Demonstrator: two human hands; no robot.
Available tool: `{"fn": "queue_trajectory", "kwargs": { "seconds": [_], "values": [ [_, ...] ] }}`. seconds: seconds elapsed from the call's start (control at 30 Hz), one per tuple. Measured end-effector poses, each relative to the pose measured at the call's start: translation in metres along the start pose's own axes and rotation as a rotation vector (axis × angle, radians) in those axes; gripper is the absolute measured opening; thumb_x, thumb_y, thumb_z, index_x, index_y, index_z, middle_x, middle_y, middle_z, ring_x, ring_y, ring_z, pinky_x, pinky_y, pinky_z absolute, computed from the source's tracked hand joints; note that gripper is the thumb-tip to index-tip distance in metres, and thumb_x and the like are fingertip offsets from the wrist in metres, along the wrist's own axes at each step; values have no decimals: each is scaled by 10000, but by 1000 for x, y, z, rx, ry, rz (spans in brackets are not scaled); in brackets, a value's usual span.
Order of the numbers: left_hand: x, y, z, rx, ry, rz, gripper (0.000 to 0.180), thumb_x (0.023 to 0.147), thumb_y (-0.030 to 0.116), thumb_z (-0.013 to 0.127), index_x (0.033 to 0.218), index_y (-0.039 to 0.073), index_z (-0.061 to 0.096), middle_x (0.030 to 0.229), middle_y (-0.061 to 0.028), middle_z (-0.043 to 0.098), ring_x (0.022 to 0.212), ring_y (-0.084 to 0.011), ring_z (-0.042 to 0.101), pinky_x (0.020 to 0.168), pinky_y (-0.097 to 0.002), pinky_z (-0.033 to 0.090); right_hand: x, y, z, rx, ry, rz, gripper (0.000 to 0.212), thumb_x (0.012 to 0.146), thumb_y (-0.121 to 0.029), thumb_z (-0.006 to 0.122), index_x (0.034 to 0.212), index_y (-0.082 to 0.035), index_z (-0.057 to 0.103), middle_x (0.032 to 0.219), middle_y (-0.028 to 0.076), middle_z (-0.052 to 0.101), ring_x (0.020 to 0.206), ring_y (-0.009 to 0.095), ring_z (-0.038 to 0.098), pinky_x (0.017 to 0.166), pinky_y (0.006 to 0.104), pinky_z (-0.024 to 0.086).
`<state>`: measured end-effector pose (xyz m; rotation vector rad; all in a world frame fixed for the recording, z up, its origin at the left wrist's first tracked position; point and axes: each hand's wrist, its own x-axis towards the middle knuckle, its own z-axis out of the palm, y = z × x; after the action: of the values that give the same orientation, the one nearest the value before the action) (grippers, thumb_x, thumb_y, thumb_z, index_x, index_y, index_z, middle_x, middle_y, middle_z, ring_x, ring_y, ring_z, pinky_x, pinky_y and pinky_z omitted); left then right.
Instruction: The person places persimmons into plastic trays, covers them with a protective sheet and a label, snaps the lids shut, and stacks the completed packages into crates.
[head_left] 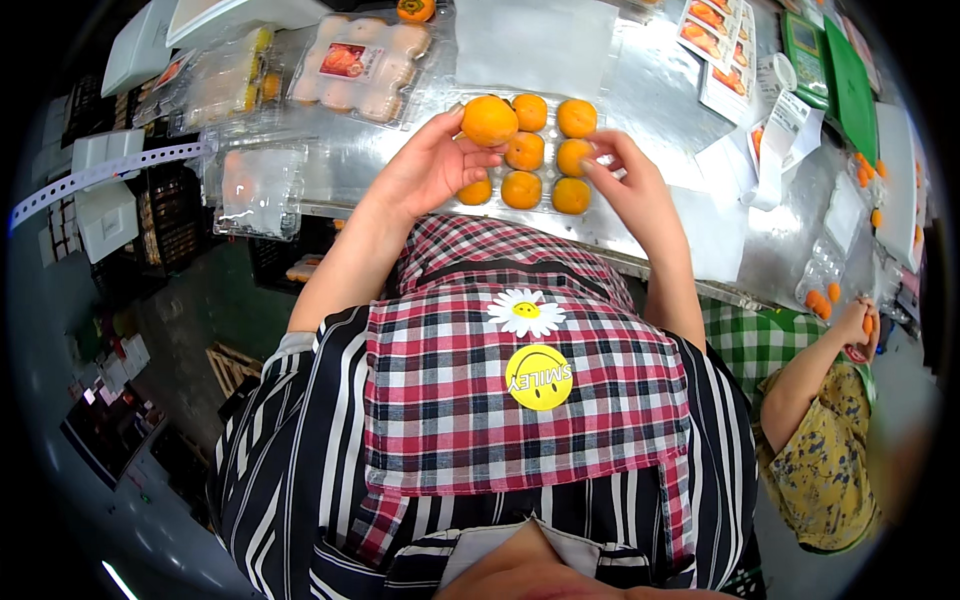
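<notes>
My left hand (435, 160) is closed around an orange persimmon (489, 121), held up over the left side of a clear plastic tray (547, 208). Several persimmons sit in rows in that tray, among them one in the middle (524, 151) and one at the near right (571, 196). With bent fingers and thumb, my right hand (628, 172) grips the right edge of another persimmon (573, 157) in the right-hand column. The fruit lies low in the tray. The tray spot beneath my left hand is partly hidden.
A closed pack of wrapped fruit (358, 65) stands at the far left, with empty clear trays (262, 190) nearer. Printed labels (712, 35), a paper strip (780, 130) and a green scale (808, 55) lie at the right. A co-worker's hand (856, 325) holds fruit at far right.
</notes>
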<state>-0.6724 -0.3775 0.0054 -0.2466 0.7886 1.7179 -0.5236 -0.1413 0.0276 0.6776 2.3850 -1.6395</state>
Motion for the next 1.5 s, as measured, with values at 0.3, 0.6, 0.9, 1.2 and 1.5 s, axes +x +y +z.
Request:
{"fn": "queue_trajectory", "kwargs": {
  "seconds": [0.3,0.6,0.9,1.2,1.5],
  "values": [
    [-13,-8,30,498,202,87,440,969,291,530,1300,21,423,951,-70,606,801,-133,611,688,-230,489,24,-33,47,483,-114,-84,439,850,-215,711,1203,-15,544,971,102,639,788,148,604,753,273,499],
    [-9,-5,40,847,112,178,533,889,118,616,1389,91,434,1147,-62,570,1017,-139,574,909,-274,452,19,-21,53,653,-240,152,415,992,-441,437,1000,-57,594,794,25,635,691,84,599,608,207,421],
    [-10,1,39,750,95,123,570,863,89,615,1403,103,431,1231,-63,549,1104,-153,545,968,-305,422,27,-15,50,651,-221,122,352,1003,-356,432,1032,-49,603,843,24,647,688,85,590,631,205,424],
    [0,33,-23,496,239,192,548,914,192,611,1396,100,368,1170,-86,579,934,-140,588,737,-251,464,36,5,9,640,-1,73,263,965,-179,488,1153,-40,609,933,38,657,750,66,572,673,196,419],
    [14,30,-12,713,156,203,566,875,165,646,1385,89,413,1211,-84,584,1047,-148,568,835,-271,452,27,12,12,563,37,81,298,918,-136,565,1206,-65,581,1055,38,647,851,100,597,733,216,441]
  ]
}}
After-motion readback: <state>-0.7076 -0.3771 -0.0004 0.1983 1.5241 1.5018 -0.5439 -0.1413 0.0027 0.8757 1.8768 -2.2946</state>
